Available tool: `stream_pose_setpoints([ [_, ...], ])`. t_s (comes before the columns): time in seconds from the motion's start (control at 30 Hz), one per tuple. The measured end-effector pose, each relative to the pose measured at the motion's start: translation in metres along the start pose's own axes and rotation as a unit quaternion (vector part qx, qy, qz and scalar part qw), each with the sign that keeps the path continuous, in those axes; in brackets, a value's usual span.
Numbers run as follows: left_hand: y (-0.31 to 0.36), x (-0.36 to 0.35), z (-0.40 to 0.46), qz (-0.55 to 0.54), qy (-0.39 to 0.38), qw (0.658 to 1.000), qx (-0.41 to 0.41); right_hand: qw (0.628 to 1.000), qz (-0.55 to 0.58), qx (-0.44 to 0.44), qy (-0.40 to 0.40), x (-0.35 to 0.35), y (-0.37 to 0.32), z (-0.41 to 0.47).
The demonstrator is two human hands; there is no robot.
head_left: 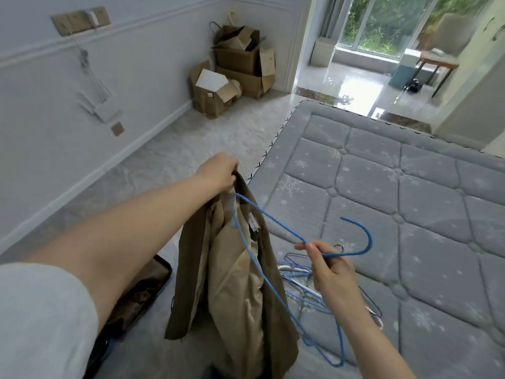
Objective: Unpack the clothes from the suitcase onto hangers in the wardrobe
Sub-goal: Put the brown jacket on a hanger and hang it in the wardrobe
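A: Since the olive-brown jacket with the tan lining [232, 274] hangs limp from the left hand [218, 173], which grips it at the collar, I'd call it soft and light-ish — it folds on itself, no stiffness to help.

B: And the thin blue wire hanger [273, 269]?

A: Right hand [332, 265] pinches it just below the hook, fingers curled round the wire. Springy, prob. bends easily, slick coating. One arm of it is already up inside the collar, near the label. Best hold: collar and shoulder seam for the jacket, neck for the hanger.

B: What can't you make out?

A: Wardrobe's not in view. The dark open suitcase [142, 291] is mostly behind the left arm — contents unclear. Spare wire hangers [300, 283] on the grey quilted mattress [410, 201] are tangled, count unclear. Jacket hem is cut off at the bottom edge.
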State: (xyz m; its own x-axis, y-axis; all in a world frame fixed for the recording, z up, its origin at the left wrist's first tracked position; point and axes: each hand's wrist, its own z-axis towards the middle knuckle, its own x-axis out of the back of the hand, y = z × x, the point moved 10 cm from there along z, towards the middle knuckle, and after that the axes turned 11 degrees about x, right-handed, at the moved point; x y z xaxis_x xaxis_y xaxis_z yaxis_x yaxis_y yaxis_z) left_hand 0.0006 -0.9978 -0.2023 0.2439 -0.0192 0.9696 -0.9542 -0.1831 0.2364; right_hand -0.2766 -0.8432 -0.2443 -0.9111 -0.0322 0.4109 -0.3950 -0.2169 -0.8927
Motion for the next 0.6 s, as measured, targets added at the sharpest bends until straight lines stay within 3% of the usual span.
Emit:
stream_pose_setpoints([
  [0.13, 0.02, 0.018, 0.0, 0.046, 0.013, 0.998, -0.038, 0.998, -0.057, 0.006, 0.001, -0.009, -0.016, 0.002],
  [0.3, 0.055, 0.042, -0.018, 0.076, 0.065, 0.989, -0.113, 0.99, -0.073, 0.063, 0.107, -0.009, -0.05, 0.012],
  [0.47, 0.084, 0.078, -0.044, 0.036, 0.138, 0.976, -0.164, 0.992, -0.121, 0.029, 0.008, -0.049, -0.051, 0.041],
  [0.6, 0.085, 0.094, -0.062, -0.023, 0.141, 0.979, -0.143, 0.99, -0.039, 0.082, 0.113, -0.034, -0.081, 0.05],
])
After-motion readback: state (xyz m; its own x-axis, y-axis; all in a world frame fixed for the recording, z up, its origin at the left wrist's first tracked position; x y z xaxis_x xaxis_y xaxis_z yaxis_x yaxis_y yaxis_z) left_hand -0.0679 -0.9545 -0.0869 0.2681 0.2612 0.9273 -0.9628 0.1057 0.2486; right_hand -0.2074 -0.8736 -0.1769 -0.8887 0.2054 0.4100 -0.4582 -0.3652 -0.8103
